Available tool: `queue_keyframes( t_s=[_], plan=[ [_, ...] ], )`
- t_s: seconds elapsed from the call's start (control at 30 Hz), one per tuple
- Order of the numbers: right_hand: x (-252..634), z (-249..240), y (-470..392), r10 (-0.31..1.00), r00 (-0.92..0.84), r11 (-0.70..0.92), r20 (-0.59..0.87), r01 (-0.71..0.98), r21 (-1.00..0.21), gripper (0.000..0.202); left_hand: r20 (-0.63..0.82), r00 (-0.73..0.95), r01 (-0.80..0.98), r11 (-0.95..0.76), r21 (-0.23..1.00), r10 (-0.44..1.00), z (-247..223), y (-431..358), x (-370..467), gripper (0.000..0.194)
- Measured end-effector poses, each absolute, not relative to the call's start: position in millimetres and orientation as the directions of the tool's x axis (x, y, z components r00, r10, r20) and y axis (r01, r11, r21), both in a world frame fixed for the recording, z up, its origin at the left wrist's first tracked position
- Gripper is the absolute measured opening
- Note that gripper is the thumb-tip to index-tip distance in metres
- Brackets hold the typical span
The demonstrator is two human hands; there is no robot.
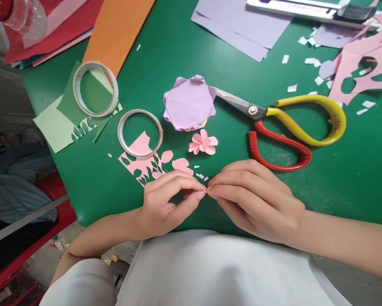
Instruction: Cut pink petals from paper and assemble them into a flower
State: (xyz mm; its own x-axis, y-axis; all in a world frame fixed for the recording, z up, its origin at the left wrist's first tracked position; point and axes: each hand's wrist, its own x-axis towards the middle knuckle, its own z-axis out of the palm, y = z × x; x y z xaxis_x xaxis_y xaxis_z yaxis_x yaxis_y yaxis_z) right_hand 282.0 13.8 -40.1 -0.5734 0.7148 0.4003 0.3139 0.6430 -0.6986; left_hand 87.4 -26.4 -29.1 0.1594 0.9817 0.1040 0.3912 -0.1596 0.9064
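Fingertips of my left hand [172,199] and my right hand [257,197] meet in a pinch near the table's front edge. Between them is a tiny pale bit, mostly hidden, too small to name. Just beyond my hands sits a pink paper flower [203,142]. Behind it stands a lilac folded-paper flower [189,103]. Cut pink paper petals [181,165] and a pink paper scrap [140,146] with cut-outs lie by my left hand. Scissors [255,112] with one yellow and one red handle rest beyond my right hand, blades partly under the lilac flower.
Two tape rolls [115,95] [161,134] lie on the green table [92,182], one over green paper [55,127]. Orange paper [117,34], lilac sheets [235,29], a box cutter [306,10] and cut pink paper [344,80] lie farther back. A bottle [28,19] stands back left.
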Motion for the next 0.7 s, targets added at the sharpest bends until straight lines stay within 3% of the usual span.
queue_keyframes(
  t_s=[0.37, 0.7],
  plan=[
    [283.5, -40.5, 10.7, 0.716, -0.57, 0.661, 0.402, 0.372, -0.651, 0.017, 0.094, 0.151, 0.409, -0.149, 0.9, 0.984, -31.0, -27.4, 87.9, 0.01],
    [280.8, -44.1, 8.2, 0.737, -0.551, 0.631, 0.392, 0.35, -0.693, 0.015, 0.101, 0.166, 0.392, -0.16, 0.906, 0.981, -32.4, -26.2, 87.3, 0.011]
  ],
)
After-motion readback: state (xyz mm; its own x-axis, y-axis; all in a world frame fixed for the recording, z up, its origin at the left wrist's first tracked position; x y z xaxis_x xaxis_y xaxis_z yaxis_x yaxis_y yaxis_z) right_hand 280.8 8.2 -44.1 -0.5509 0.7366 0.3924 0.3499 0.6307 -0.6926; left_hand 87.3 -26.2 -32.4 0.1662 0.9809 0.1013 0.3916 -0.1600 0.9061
